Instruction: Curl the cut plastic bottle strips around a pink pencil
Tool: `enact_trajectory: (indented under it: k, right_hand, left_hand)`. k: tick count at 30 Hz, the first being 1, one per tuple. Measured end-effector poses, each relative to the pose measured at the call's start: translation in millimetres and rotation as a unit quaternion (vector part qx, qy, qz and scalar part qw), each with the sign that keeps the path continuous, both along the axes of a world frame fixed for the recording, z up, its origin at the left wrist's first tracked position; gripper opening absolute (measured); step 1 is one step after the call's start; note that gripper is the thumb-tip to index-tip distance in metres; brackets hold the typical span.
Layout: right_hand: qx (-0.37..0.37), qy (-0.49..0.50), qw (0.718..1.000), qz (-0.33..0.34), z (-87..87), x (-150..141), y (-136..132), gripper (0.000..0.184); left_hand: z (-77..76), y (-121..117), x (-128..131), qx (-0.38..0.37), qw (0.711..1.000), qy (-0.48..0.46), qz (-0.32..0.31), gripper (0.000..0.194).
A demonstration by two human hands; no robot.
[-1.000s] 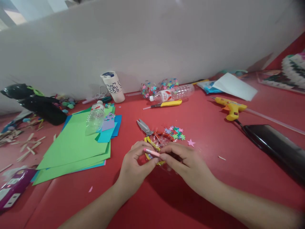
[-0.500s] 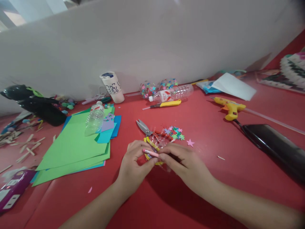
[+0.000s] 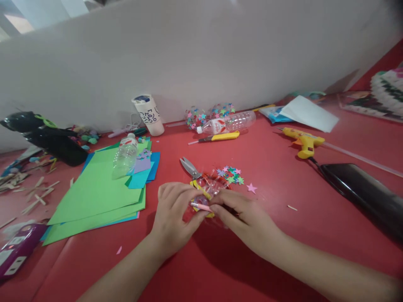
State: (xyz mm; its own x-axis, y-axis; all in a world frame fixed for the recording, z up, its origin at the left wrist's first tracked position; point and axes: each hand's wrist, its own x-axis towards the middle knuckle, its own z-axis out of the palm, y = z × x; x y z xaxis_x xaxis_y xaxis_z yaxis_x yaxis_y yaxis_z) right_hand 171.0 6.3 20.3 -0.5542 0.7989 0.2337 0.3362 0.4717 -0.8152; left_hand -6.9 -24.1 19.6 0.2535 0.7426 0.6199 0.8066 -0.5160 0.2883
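Over the red table, my right hand (image 3: 248,214) pinches a pink pencil (image 3: 201,206), its eraser end pointing left. My left hand (image 3: 176,214) is curled around the other side, thumb and fingers at the edge of a clear plastic piece (image 3: 218,184) with shiny glints. Part of that piece is hidden by my fingers. Scissors (image 3: 190,167) with yellow handles lie beneath, blades pointing away to the left. Small coloured foam stars (image 3: 232,175) are heaped just beyond my right hand, and a larger pink star (image 3: 251,188) rests beside them.
Green and blue sheets (image 3: 100,184) bear a clear bottle (image 3: 125,157) at left. Further back are a white tumbler (image 3: 149,116), a lying bottle (image 3: 233,122) and a yellow cutter (image 3: 225,136). A yellow glue gun (image 3: 304,141) and black case (image 3: 359,188) lie right.
My left hand has shifted slightly left and its fingers have lifted a little. The pencil's eraser end has dropped slightly and is partly covered now. The right hand has barely moved.
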Motion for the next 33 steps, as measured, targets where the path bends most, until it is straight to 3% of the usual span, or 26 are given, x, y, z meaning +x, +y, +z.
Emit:
enact_trajectory:
  k: [3,7,12,17,24,33]
  right_hand:
    - [0.03,-0.009,0.999,0.009,-1.3,0.1,-0.1,0.02]
    - [0.07,-0.018,0.997,0.022,-3.0,1.4,0.4,0.016]
    - [0.082,0.02,0.996,0.013,-1.0,3.2,0.6,0.011]
    - [0.073,0.052,0.996,-0.002,2.3,2.0,-3.0,0.011]
    - [0.064,0.068,0.995,-0.017,0.5,0.2,-2.1,0.009]
    - [0.085,0.063,0.994,-0.007,0.0,1.1,-2.5,0.011]
  left_hand:
    - [2.5,-0.8,-2.2,0.038,0.996,0.075,-0.016,0.014]
    - [3.7,-1.3,-1.4,0.016,0.996,0.074,-0.041,0.008]
    - [1.5,-2.3,3.4,-0.058,0.997,-0.047,-0.017,0.01]
    - [1.0,-1.6,7.6,-0.153,0.971,-0.182,-0.024,0.01]
    - [2.7,-2.7,9.8,-0.198,0.943,-0.264,-0.048,0.004]
    - [1.0,-2.0,11.4,-0.203,0.937,-0.281,-0.045,0.005]
